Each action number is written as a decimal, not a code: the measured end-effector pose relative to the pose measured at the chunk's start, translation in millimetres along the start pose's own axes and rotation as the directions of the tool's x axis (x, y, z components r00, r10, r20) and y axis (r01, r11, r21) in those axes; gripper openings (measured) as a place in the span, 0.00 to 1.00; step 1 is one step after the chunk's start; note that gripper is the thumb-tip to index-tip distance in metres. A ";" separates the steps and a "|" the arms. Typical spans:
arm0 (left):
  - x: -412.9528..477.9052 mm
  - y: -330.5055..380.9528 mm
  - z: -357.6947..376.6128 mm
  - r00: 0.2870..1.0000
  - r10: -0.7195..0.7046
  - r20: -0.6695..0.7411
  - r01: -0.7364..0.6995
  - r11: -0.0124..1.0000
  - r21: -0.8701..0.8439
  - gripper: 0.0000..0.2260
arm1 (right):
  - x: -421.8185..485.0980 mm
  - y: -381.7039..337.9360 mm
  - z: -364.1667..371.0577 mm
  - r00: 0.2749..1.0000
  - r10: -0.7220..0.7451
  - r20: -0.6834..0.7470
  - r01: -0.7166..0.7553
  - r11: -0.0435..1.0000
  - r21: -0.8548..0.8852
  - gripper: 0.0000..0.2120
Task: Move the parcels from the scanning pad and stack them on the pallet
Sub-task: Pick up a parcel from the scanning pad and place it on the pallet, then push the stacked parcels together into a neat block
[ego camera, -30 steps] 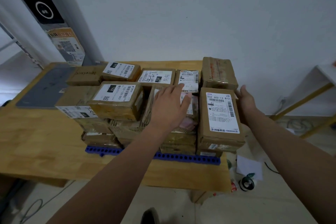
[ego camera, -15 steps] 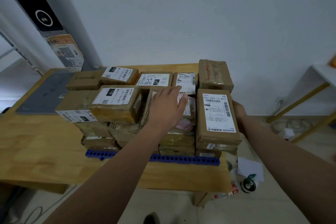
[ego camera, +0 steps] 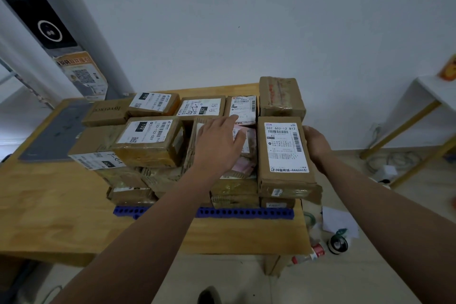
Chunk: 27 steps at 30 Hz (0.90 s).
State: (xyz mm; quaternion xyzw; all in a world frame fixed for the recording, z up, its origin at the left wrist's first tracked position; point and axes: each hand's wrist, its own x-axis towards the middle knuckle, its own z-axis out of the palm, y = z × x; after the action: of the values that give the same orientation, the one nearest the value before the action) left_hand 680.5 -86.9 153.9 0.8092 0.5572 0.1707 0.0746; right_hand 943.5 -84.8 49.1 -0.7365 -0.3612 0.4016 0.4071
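Several brown cardboard parcels are stacked in layers on a blue pallet on the wooden table. My left hand lies flat, fingers apart, on top of a middle parcel with a pinkish label. My right hand is cupped against the right side of the long parcel with the white "502 602-12 812" label, which lies on top at the stack's right edge. The grey scanning pad lies at the table's left with no parcel on it.
A white wall stands right behind the table. At the left is a tall kiosk with a black panel. A white shelf with yellow legs is at the right. Bottles, paper and a tape roll lie on the floor by the table's right corner.
My right hand has closed in from beside the white-labelled parcel until it presses on its side. My left hand has stayed on the middle parcel.
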 end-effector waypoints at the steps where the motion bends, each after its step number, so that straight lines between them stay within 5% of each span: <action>1: 1.3 1.6 -1.3 1.000 0.007 -0.001 -0.007 1.000 0.007 0.22 | -10.4 -13.4 -1.4 0.998 -0.046 -0.037 0.043 0.996 -0.077 0.25; 5: 8.9 6.6 -11.6 1.000 0.026 -0.012 -0.026 1.000 0.007 0.22 | -31.4 -47.3 -8.0 0.962 -0.155 -0.224 0.113 0.976 -0.188 0.22; 12: 13.5 -20.5 -54.0 0.995 -0.004 -0.095 0.005 1.000 0.005 0.21 | -39.9 -120.2 -19.6 0.881 -0.409 -0.240 0.294 0.868 -0.399 0.23; 17: 8.2 -62.0 -72.7 0.992 -0.078 -0.099 0.079 0.997 0.001 0.22 | -52.3 -170.4 21.1 0.795 -0.606 0.006 0.478 0.621 -0.621 0.26; 27: 6.3 -199.2 -103.3 0.976 -0.203 -0.081 0.202 0.979 -0.018 0.21 | -58.3 -239.5 184.9 0.677 -0.532 0.508 0.672 0.167 -0.721 0.30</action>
State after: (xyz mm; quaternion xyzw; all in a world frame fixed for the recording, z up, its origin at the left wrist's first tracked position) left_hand 470.8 -14.9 189.3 0.7400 0.6386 0.1981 0.0725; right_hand 706.4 20.0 215.6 -0.5974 -0.7989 0.0111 0.0686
